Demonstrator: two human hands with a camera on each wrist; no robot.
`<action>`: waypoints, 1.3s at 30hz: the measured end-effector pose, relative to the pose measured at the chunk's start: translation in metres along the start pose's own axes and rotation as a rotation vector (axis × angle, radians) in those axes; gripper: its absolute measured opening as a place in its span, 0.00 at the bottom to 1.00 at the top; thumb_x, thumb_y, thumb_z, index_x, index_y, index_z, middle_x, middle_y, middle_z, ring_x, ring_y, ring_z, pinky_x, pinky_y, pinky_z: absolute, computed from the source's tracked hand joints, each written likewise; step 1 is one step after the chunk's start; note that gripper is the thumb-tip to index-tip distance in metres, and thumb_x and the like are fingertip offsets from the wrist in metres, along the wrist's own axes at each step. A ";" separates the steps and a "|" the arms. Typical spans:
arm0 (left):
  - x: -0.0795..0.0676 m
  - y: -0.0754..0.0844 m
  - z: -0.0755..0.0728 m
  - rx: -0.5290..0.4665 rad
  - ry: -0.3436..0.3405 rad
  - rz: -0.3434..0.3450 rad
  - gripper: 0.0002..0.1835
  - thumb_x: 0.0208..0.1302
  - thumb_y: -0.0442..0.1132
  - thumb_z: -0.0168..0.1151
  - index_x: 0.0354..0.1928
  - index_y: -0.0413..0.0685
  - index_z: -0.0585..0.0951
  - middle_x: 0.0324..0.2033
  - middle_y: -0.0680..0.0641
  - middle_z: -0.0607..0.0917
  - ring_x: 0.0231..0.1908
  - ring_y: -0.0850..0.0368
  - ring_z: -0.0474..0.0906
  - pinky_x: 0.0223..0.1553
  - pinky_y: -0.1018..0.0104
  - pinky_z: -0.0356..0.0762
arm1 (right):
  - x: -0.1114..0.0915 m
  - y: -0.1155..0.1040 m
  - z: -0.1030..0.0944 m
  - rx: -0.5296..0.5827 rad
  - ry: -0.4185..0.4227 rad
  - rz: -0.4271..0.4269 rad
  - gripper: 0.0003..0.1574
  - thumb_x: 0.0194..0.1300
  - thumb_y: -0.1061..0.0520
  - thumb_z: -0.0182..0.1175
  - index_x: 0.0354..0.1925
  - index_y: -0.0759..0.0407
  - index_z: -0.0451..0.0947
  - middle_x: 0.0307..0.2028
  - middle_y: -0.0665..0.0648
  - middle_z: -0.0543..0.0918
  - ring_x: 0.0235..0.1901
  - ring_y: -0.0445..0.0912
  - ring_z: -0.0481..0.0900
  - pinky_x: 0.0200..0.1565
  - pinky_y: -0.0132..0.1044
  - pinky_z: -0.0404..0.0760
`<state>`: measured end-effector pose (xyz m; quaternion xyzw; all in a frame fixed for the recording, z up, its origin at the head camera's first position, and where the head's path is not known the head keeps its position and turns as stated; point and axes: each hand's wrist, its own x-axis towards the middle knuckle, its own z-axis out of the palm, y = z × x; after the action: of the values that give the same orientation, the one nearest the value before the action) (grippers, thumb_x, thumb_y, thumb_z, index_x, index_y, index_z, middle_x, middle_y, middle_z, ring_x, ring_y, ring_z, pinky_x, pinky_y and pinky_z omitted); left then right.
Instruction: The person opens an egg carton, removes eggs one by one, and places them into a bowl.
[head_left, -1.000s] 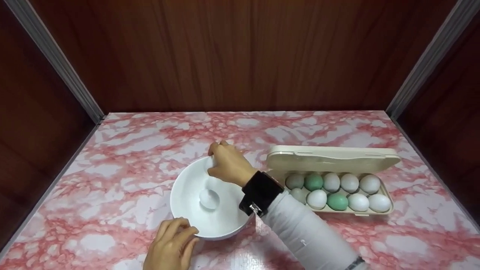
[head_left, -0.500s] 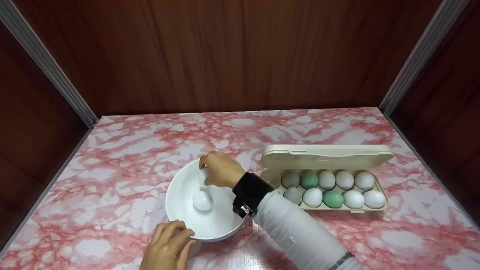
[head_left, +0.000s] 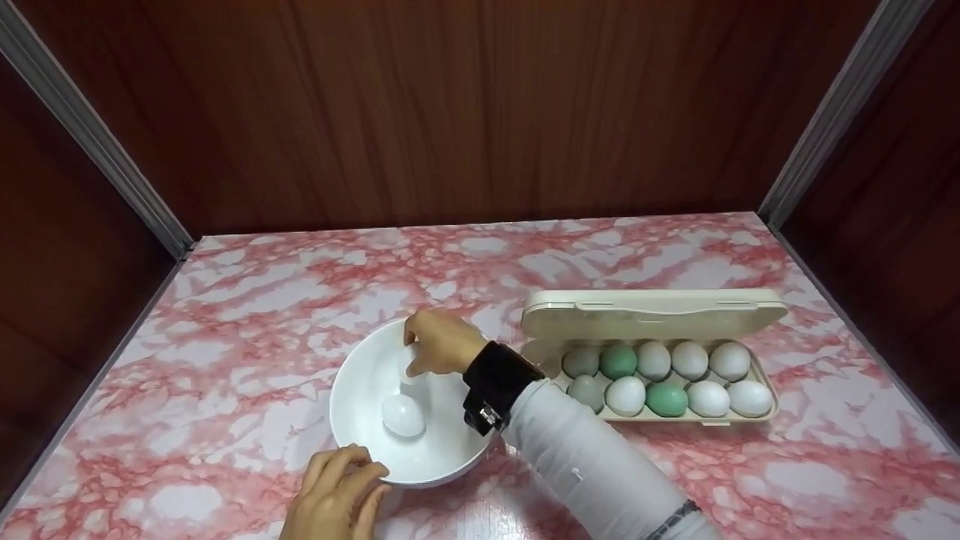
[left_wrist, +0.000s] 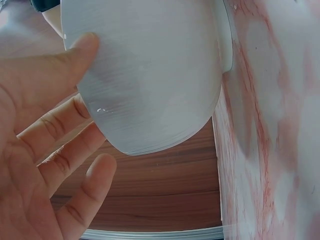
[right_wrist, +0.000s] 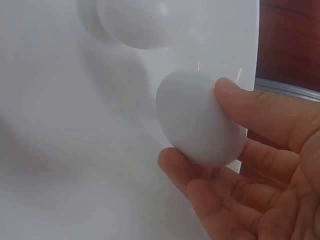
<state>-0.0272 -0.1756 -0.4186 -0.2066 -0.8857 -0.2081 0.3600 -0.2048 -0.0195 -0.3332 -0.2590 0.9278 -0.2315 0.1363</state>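
A white egg [right_wrist: 200, 120] is held between the thumb and fingers of my right hand [head_left: 444, 343], low inside the white bowl [head_left: 360, 442] by its far side. Another white egg [head_left: 403, 416] lies on the bowl's bottom, nearer to me. My left hand [head_left: 330, 491] holds the bowl's near-left rim. In the left wrist view, its thumb [left_wrist: 85, 47] presses the outer wall while the fingers reach past the rim; the other fingers are spread. The right fingers cover part of the held egg in the head view.
To the right stands a cream egg carton [head_left: 675, 418] with its lid [head_left: 652, 322] raised. Several white, greyish and green eggs [head_left: 666, 399] fill its two rows. Wooden panels [head_left: 450, 112] enclose the back and sides of the marbled red-and-white table [head_left: 247, 352].
My right hand has brought its egg lower into the bowl. The loose egg has shifted slightly toward me. My left hand stays at the rim; the head view has shifted a little.
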 end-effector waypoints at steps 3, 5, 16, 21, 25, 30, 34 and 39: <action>0.000 -0.001 0.000 -0.006 0.007 0.010 0.07 0.57 0.46 0.71 0.29 0.51 0.86 0.36 0.52 0.82 0.41 0.56 0.72 0.31 0.74 0.81 | 0.000 0.002 0.002 -0.012 -0.025 -0.005 0.23 0.53 0.57 0.76 0.47 0.62 0.83 0.39 0.55 0.84 0.30 0.43 0.71 0.31 0.30 0.71; 0.000 -0.001 0.000 -0.006 0.006 0.017 0.09 0.60 0.48 0.69 0.29 0.52 0.86 0.36 0.52 0.82 0.41 0.56 0.72 0.33 0.75 0.80 | 0.001 0.004 0.003 -0.050 -0.036 -0.010 0.21 0.53 0.56 0.76 0.44 0.61 0.83 0.37 0.53 0.83 0.30 0.42 0.71 0.33 0.31 0.72; 0.001 -0.001 0.000 -0.004 0.014 0.027 0.21 0.72 0.57 0.54 0.29 0.52 0.86 0.36 0.53 0.82 0.40 0.57 0.73 0.35 0.78 0.79 | 0.000 0.008 0.008 -0.227 -0.082 -0.031 0.20 0.55 0.49 0.73 0.45 0.55 0.83 0.40 0.49 0.85 0.35 0.41 0.75 0.42 0.31 0.78; 0.001 -0.002 -0.001 0.005 0.004 0.006 0.07 0.57 0.46 0.72 0.28 0.53 0.86 0.36 0.53 0.81 0.40 0.57 0.72 0.31 0.74 0.81 | -0.002 0.005 0.008 -0.237 -0.152 -0.025 0.23 0.57 0.54 0.72 0.51 0.56 0.82 0.50 0.51 0.86 0.40 0.42 0.77 0.47 0.29 0.79; 0.001 0.000 -0.001 0.007 -0.009 -0.009 0.10 0.41 0.37 0.76 0.28 0.52 0.86 0.36 0.52 0.82 0.40 0.56 0.72 0.29 0.70 0.82 | -0.003 0.004 0.009 -0.214 -0.168 0.002 0.19 0.56 0.58 0.72 0.47 0.58 0.83 0.42 0.51 0.86 0.34 0.41 0.74 0.34 0.26 0.73; 0.000 0.000 0.000 0.010 -0.013 -0.031 0.09 0.41 0.38 0.76 0.28 0.50 0.87 0.36 0.51 0.82 0.41 0.55 0.74 0.30 0.67 0.84 | -0.004 0.002 0.011 -0.211 -0.172 0.004 0.19 0.56 0.59 0.72 0.47 0.59 0.82 0.38 0.52 0.85 0.30 0.40 0.71 0.29 0.25 0.69; -0.001 0.000 0.001 0.012 -0.007 -0.036 0.08 0.43 0.40 0.76 0.28 0.50 0.87 0.35 0.52 0.82 0.40 0.55 0.74 0.30 0.66 0.85 | -0.006 0.001 0.010 -0.197 -0.183 -0.010 0.20 0.57 0.61 0.71 0.49 0.62 0.81 0.40 0.55 0.86 0.28 0.41 0.71 0.28 0.25 0.68; -0.001 0.000 0.000 0.018 -0.019 -0.033 0.08 0.43 0.40 0.76 0.28 0.50 0.87 0.36 0.52 0.82 0.40 0.56 0.73 0.29 0.68 0.84 | -0.008 0.001 0.005 -0.197 -0.157 -0.007 0.20 0.56 0.62 0.69 0.49 0.63 0.81 0.34 0.54 0.84 0.27 0.41 0.70 0.26 0.25 0.67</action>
<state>-0.0268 -0.1754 -0.4193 -0.1905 -0.8941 -0.2044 0.3499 -0.1966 -0.0165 -0.3369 -0.2918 0.9316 -0.1188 0.1814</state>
